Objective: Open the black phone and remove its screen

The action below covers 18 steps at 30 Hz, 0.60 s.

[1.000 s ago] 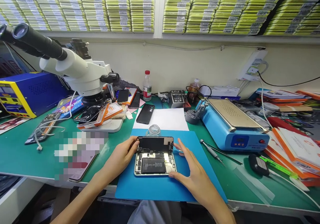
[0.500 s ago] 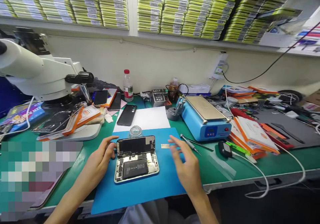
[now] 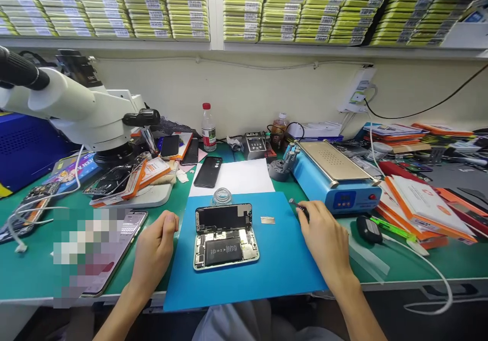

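On the blue mat (image 3: 282,275) lies an opened smartphone (image 3: 224,251); its screen (image 3: 224,218), seemingly leaning on the glass jar (image 3: 222,196), may fall if bumped. Left hand (image 3: 155,243) is curled, apparently empty; right hand (image 3: 327,244) has fingers around a screwdriver (image 3: 303,211).

Before me the opened phone (image 3: 226,238) has a matt black battery (image 3: 223,251) and shiny, metal-looking parts (image 3: 249,251). I see a smooth, matt blue mat (image 3: 285,259) beneath, a clear, glossy jar (image 3: 222,196) and smooth white paper (image 3: 247,176) beyond; far right, a dull, metal-looking plate (image 3: 335,161).

A blue mat (image 3: 285,265) on the green bench (image 3: 30,277) bears a phone (image 3: 224,250).
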### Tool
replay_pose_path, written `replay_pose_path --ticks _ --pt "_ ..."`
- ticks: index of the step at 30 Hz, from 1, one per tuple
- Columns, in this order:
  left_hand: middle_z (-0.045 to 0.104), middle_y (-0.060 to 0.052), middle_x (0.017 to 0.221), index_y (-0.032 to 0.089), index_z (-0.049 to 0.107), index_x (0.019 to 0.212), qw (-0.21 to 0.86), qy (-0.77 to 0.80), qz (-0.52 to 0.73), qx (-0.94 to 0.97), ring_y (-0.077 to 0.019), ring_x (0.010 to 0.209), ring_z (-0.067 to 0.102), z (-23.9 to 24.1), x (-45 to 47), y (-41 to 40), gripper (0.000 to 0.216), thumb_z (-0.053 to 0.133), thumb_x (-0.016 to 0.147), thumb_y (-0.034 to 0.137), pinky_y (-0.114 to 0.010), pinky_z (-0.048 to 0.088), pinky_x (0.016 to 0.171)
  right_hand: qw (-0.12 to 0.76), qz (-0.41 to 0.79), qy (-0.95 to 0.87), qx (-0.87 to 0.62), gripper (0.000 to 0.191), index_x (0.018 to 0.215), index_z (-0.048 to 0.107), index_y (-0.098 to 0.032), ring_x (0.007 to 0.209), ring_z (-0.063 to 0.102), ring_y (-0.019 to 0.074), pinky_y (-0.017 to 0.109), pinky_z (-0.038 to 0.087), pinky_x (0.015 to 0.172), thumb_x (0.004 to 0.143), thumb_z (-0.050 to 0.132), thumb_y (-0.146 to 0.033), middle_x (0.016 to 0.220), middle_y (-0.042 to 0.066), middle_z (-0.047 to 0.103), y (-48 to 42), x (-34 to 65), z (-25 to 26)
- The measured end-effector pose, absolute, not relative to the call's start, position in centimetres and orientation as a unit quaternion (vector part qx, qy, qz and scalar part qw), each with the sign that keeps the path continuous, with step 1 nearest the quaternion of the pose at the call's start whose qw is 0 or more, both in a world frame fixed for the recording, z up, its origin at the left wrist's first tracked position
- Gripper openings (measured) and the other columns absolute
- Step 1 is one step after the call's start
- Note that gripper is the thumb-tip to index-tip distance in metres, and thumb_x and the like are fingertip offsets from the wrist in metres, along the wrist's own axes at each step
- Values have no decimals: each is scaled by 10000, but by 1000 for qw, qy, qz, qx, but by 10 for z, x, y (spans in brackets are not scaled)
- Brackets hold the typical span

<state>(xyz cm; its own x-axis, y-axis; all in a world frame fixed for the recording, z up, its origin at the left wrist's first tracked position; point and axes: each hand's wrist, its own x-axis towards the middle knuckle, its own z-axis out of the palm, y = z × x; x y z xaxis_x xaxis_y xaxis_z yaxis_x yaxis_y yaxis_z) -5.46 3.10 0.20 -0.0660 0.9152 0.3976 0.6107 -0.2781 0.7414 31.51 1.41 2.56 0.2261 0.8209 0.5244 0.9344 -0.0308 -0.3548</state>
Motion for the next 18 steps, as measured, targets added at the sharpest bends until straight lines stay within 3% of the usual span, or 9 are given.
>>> replay_pose_path --ticks 5,8,10,13,18 --pt "444 53 641 249 479 750 154 552 449 685 -147 527 435 4 -56 28 430 364 1138 396 -305 349 556 450 -21 -581 -678 331 1199 572 -240 766 718 188 297 578 609 1139 378 -500 1065 89 772 19 280 42" --pt "571 40 684 245 585 815 117 516 428 733 -148 576 536 10 -50 20 376 407 1131 342 -298 406 607 619 140 -543 -550 314 1350 506 -259 664 658 150 280 582 559 1112 509 -463 1063 65 768 25 245 41" --pt "689 15 818 249 664 937 111 478 390 779 -161 704 646 16 -39 15 304 439 1130 318 -293 462 682 632 151 -553 -521 448 1525 396 -282 646 652 144 298 605 597 1116 520 -413 1046 47 766 26 225 32" --pt "753 -21 1016 254 696 1097 126 417 324 840 -187 913 725 21 -18 13 269 436 1146 299 -305 528 795 597 107 -616 -503 382 1495 438 -293 786 738 171 343 655 720 1123 510 -339 1098 55 773 25 209 14" --pt "754 -64 1146 240 712 1166 103 372 246 889 -230 962 717 15 6 22 287 427 1146 270 -375 567 829 556 88 -669 -485 376 1490 456 -296 992 794 199 359 684 822 1121 522 -265 1146 55 787 21 209 -1"
